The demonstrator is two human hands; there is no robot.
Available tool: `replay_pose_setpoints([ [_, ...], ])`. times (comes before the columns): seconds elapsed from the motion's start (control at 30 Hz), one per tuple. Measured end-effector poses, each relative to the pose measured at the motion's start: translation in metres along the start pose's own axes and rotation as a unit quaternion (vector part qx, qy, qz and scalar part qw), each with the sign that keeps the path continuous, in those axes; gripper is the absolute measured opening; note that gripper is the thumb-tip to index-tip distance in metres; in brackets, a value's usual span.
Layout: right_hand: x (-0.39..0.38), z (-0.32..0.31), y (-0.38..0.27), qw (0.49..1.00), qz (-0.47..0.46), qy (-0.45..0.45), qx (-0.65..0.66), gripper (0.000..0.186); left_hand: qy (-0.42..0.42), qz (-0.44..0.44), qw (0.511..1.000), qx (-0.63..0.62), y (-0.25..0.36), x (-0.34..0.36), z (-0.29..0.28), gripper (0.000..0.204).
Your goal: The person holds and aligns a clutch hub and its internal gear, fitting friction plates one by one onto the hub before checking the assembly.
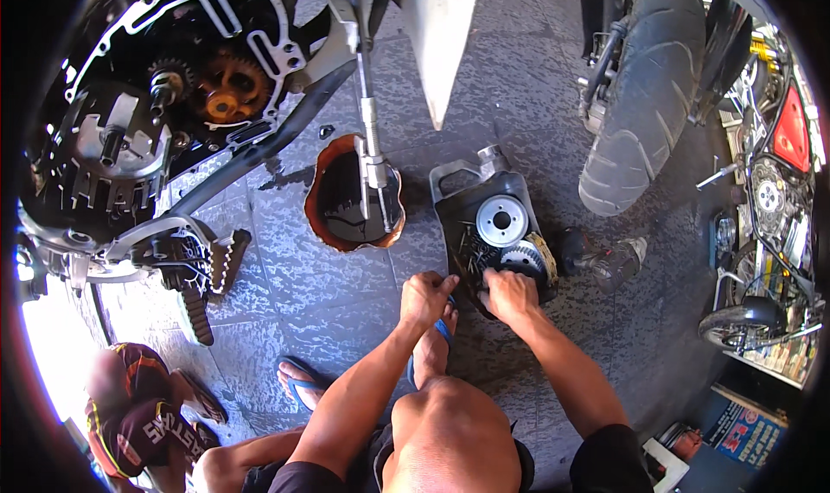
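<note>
On the floor in front of me lies a dark plastic jerry can [440, 201] with its upper side cut away, used as a tray. Inside it are a silver round metal part with a center hole [501, 220], a toothed gear [524, 255] and several small dark parts. My left hand [425, 298] is closed at the can's near left edge, thumb pointing at the rim; it seems to grip that edge. My right hand [512, 296] reaches over the near side, fingers curled down beside the gear. Whatever its fingertips hold is hidden and slightly blurred.
An opened motorcycle engine [223, 99] fills the upper left, with a footpeg [226, 264] below. Dark liquid stands in a brown-rimmed basin [316, 220]. A motorcycle tire [644, 104] is at upper right, a dark tool [605, 261] beside the can. Another person [138, 406] crouches lower left.
</note>
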State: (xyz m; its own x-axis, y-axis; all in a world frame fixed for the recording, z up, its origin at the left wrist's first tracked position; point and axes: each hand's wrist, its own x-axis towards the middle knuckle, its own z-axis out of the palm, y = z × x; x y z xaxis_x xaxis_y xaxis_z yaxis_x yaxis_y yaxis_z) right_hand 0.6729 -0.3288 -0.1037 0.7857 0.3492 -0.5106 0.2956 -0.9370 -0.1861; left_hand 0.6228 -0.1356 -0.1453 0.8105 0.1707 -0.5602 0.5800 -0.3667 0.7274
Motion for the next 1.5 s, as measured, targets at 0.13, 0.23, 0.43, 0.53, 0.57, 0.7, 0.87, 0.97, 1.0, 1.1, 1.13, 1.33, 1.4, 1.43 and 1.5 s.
replay_pose_setpoints([
  [0.13, -0.005, -0.009, -0.002, 0.995, 0.020, -0.087, -0.033, 0.025, -0.033, -0.043, 0.999, -0.003, 0.008, -0.001, -0.005, 0.046],
  [0.23, -0.004, 0.012, 0.005, 0.998, 0.013, -0.033, -0.060, 0.021, -0.059, -0.059, 0.996, -0.025, 0.021, -0.002, -0.007, 0.045],
  [0.43, 0.007, 0.022, 0.004, 0.998, 0.040, -0.050, -0.010, 0.020, -0.034, -0.032, 0.999, -0.024, 0.008, -0.001, -0.004, 0.046],
  [0.53, 0.002, 0.025, 0.004, 0.997, 0.041, 0.031, 0.062, 0.022, -0.040, -0.046, 0.997, -0.041, 0.012, -0.001, -0.007, 0.047],
  [0.57, -0.001, 0.025, 0.003, 0.993, 0.039, 0.071, 0.090, 0.024, -0.044, -0.049, 0.997, -0.046, 0.013, -0.002, -0.008, 0.047],
  [0.7, 0.008, 0.033, 0.005, 0.999, 0.032, 0.024, 0.028, 0.017, -0.045, -0.033, 0.998, -0.033, 0.009, 0.000, -0.006, 0.046],
  [0.87, 0.013, 0.037, 0.004, 1.000, 0.008, 0.013, -0.011, 0.017, -0.032, -0.025, 0.999, -0.031, 0.003, 0.001, -0.004, 0.046],
  [0.97, 0.010, 0.040, 0.009, 0.997, -0.005, 0.058, 0.053, 0.017, -0.032, -0.016, 0.999, -0.028, 0.003, -0.001, -0.001, 0.047],
  [1.0, 0.010, 0.041, 0.010, 0.993, -0.012, 0.078, 0.086, 0.017, -0.031, -0.011, 0.999, -0.029, 0.003, 0.000, -0.001, 0.048],
  [1.1, 0.009, 0.038, 0.011, 0.992, -0.026, 0.077, 0.099, 0.021, -0.045, -0.028, 0.998, -0.035, 0.006, 0.002, -0.001, 0.049],
  [1.13, 0.012, 0.037, 0.010, 0.995, -0.030, 0.061, 0.071, 0.023, -0.036, -0.017, 0.999, -0.030, 0.007, 0.002, -0.001, 0.049],
  [1.33, 0.023, 0.047, 0.004, 0.997, -0.046, 0.035, -0.051, 0.034, -0.056, -0.032, 0.995, -0.079, -0.005, 0.005, -0.001, 0.047],
  [1.4, 0.021, 0.055, 0.007, 0.997, -0.043, 0.026, -0.052, 0.038, -0.095, -0.071, 0.989, -0.090, 0.005, 0.001, -0.010, 0.047],
  [1.43, 0.023, 0.057, 0.004, 0.998, -0.039, 0.015, -0.050, 0.039, -0.094, -0.044, 0.989, -0.101, -0.009, 0.004, -0.003, 0.046],
  [1.5, 0.019, 0.066, 0.015, 0.996, -0.030, 0.054, -0.057, 0.030, -0.061, 0.004, 0.996, -0.063, -0.002, 0.005, 0.008, 0.042],
])
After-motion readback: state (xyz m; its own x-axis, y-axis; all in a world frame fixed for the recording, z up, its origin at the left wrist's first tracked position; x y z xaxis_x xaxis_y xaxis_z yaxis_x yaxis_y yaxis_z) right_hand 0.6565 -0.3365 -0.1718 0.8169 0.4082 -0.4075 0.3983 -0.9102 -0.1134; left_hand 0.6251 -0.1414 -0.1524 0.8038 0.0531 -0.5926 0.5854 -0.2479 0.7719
